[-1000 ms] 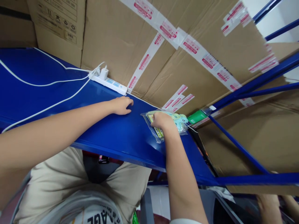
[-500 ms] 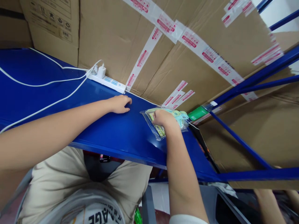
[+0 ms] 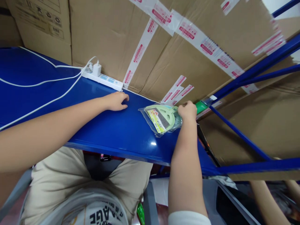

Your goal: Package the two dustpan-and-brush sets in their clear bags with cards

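A light green dustpan with a small dark-bristled brush [image 3: 164, 118], sealed in clear plastic with a yellow label, lies on the blue shelf [image 3: 122, 134]. My right hand [image 3: 187, 110] is at the handle end of this package, its fingers closed and bent down over it. To the left, my left hand [image 3: 116, 101] rests on the blue surface with thumb and fingers apart and nothing between them. Just beyond my right hand is a green packet [image 3: 201, 107], partly hidden by the hand.
A white power strip [image 3: 103, 80] with a plug and white cables lies along the taped cardboard [image 3: 105, 37] at the back. Blue metal bars [image 3: 241, 132] stand on the right. Another person's forearm [image 3: 267, 200] shows at the lower right.
My right hand has moved right, from the pan end of the package to its handle end, uncovering the label and bristles. My left hand keeps its place on the surface.
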`<state>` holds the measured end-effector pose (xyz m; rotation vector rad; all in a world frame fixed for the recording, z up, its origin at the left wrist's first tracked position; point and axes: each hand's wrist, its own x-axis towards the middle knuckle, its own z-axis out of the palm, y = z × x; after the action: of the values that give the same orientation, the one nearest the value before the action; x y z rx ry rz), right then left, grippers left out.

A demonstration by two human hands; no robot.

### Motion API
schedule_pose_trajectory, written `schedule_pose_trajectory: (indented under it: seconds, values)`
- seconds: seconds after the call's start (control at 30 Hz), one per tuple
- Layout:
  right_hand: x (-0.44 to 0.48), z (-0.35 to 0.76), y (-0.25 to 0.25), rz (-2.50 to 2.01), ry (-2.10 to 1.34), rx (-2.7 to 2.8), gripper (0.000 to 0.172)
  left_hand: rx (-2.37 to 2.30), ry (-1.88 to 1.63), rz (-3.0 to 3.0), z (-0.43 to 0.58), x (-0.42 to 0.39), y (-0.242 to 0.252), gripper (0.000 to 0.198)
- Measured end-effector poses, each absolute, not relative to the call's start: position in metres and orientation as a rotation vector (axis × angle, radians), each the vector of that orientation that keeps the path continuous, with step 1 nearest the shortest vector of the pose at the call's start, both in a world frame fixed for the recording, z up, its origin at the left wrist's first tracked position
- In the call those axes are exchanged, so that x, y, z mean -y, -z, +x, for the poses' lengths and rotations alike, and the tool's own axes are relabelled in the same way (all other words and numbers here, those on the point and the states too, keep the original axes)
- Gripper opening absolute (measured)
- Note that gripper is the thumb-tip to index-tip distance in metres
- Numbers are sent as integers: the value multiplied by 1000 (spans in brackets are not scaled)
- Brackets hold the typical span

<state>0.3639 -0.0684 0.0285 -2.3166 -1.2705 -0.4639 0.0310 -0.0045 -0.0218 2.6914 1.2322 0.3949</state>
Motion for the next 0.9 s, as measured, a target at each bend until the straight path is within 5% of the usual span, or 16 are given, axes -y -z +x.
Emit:
schedule_pose_trajectory:
  seconds: [0.6,0.9]
  values:
    - [65,348,-25,-2442,292,1286,37,-1248,-509,2680,28,-1,21,45]
    - [59,358,-19,-2303,424,1190,34,-1588,-894,2440,-7,-16,-6,42]
